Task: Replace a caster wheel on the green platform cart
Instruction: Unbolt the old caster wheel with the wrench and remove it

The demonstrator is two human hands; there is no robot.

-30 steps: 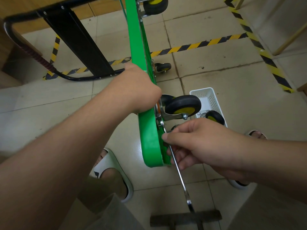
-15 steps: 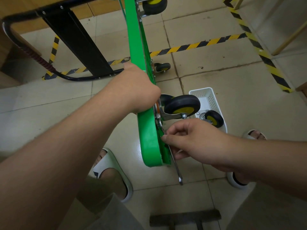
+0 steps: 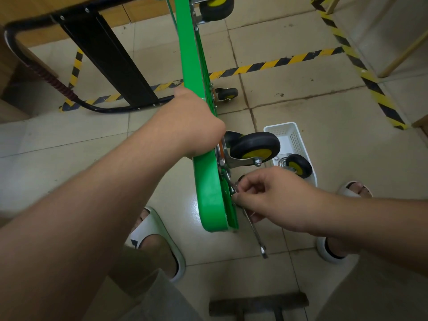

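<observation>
Nearest the person, below the right hand [image 3: 273, 198], a dark bar-shaped tool [image 3: 257, 306] lay on the floor tiles between two feet in white slippers [image 3: 155, 224], apparently set down within reach. The right hand pinched a slim wrench [image 3: 254, 228] high on its shank, thumb and fingertips closed on it close against the underside of the green platform cart [image 3: 206, 198], while the wrench's free end hung down past the wrist toward the floor. Holding it so far up probably served to seat or steady the head on a mounting fastener, which the fingers hid, rather than to pull hard. The cart stood on its edge, so its underside faced the right hand and the fasteners could be reached. Beyond that hand and to its left, the left hand [image 3: 192, 121] was wrapped over the upper edge of the deck and clamped there, most likely to keep the tipped cart from falling or turning under the wrench. Between the two hands the caster wheel [image 3: 254, 145], black with a yellow hub, stuck out on its bracket. Just past the right hand's knuckles stood a white basket [image 3: 293, 135] holding a second caster [image 3: 298, 166], kept near for the swap. Farther off, beyond the left hand, another mounted caster [image 3: 228, 93] and the black handle [image 3: 104, 54] rested near the floor.
</observation>
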